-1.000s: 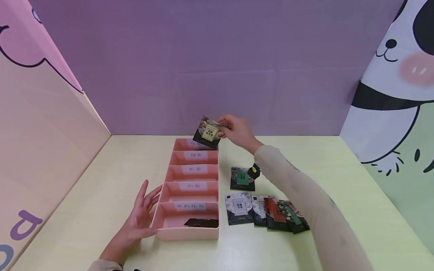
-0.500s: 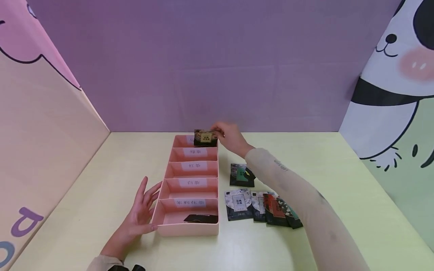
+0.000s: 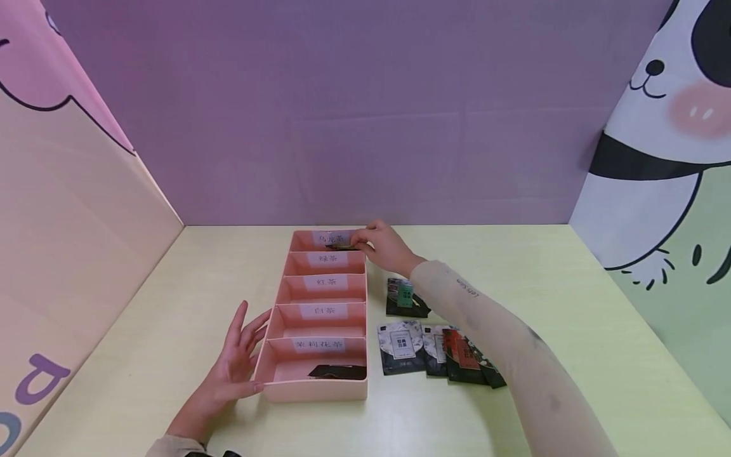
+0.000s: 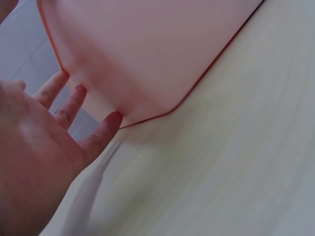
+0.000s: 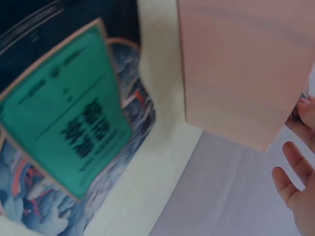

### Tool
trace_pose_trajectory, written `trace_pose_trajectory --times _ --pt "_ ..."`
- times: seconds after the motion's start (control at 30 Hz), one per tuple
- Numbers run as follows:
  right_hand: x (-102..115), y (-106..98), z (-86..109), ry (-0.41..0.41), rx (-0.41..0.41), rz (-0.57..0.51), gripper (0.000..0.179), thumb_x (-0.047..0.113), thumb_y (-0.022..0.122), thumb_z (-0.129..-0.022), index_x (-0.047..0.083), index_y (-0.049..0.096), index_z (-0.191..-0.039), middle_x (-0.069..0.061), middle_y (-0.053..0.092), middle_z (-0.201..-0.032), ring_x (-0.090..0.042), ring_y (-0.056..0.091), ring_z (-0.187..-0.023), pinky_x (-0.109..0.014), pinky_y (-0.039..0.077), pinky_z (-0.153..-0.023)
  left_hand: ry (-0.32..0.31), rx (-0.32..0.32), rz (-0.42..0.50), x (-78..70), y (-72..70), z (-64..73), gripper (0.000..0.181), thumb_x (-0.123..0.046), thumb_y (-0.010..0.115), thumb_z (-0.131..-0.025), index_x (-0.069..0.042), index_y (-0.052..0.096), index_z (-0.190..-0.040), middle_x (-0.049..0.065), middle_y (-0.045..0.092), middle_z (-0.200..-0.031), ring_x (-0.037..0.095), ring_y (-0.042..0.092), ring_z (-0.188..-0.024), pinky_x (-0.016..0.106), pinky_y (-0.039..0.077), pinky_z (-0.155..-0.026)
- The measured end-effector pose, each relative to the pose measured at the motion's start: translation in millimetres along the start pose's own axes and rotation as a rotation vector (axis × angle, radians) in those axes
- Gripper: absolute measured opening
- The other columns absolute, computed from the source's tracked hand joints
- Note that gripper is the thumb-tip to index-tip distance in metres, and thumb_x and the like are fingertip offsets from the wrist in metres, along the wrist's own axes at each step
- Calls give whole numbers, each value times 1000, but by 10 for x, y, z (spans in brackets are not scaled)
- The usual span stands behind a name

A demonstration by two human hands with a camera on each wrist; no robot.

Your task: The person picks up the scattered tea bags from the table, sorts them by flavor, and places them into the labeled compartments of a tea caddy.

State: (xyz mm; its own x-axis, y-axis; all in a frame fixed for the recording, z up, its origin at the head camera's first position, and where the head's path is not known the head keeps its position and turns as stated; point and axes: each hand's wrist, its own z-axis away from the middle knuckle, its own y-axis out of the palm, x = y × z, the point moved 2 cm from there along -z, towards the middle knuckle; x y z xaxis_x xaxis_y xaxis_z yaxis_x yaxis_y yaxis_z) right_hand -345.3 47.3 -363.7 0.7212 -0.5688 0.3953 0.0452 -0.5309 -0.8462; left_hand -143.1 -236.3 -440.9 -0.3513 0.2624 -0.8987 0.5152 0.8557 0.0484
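A long pink divided box [image 3: 316, 393] has paper labels inside its five-in-a-row style compartments. At its far end my right hand [image 3: 388, 249] pinches a dark tea sachet [image 3: 341, 247], mostly sunk into the rearmost compartment. Only the sachet's upper edge shows in the head view; in the right wrist view a sliver of the sachet [image 5: 296, 115] appears beyond the box wall. My left hand [image 3: 233, 368] touches the box's left side near the front, its fingers spread. Those fingertips [image 4: 114, 119] rest against the pink wall. Another dark sachet [image 3: 339, 372] lies in the front compartment.
Right of the box lies a green-labelled tea sachet [image 3: 404, 297], partly under my right sleeve. Nearer, a white-labelled sachet [image 3: 402, 348] lies beside an overlapping row with a red-labelled sachet [image 3: 465, 358]. A purple backdrop [image 3: 365, 114] stands behind the table.
My right hand has lowered the tea sachet from above the box's far end into the rearmost compartment. The left hand has stayed at the box's side.
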Motion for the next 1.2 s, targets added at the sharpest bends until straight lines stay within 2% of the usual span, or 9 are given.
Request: trace_pose_trajectory --times 0.37,0.63,0.8,1.07,1.2 --pt "-63 56 -29 -3 93 47 14 15 59 -100 11 70 -107 -3 70 -109 -28 48 -118 -42 42 -100 8 -3 -7 -20 4 4 122 6 70 -78 -20 -19 -157 -2 21 -162 10 27 -144 23 29 -111" --pt "-60 64 -11 -1 138 173 26 24 56 -101 11 72 -118 -6 61 -135 -30 40 -131 -46 31 -111 7 -13 -5 -5 -11 10 122 3 71 -80 -20 -20 -157 0 20 -162 9 26 -145 23 29 -111" --pt "-72 42 3 -17 152 228 31 28 55 -102 12 70 -124 -7 57 -138 -28 40 -132 -45 31 -111 15 -4 7 -7 -1 -8 122 3 72 -80 -19 -21 -156 1 19 -163 9 26 -145 23 28 -111" --pt "-107 -64 113 -20 138 185 34 26 54 -103 10 65 -130 -12 53 -140 -33 39 -132 -50 28 -112 58 31 7 -49 33 -47 119 5 70 -80 -18 -19 -157 2 19 -163 12 25 -146 23 29 -111" --pt "-167 -146 204 -19 125 138 36 25 54 -103 8 62 -133 -15 51 -141 -35 38 -131 -52 26 -112 28 5 7 -35 21 -26 122 5 71 -78 -20 -18 -157 -1 21 -162 10 26 -145 24 29 -111"
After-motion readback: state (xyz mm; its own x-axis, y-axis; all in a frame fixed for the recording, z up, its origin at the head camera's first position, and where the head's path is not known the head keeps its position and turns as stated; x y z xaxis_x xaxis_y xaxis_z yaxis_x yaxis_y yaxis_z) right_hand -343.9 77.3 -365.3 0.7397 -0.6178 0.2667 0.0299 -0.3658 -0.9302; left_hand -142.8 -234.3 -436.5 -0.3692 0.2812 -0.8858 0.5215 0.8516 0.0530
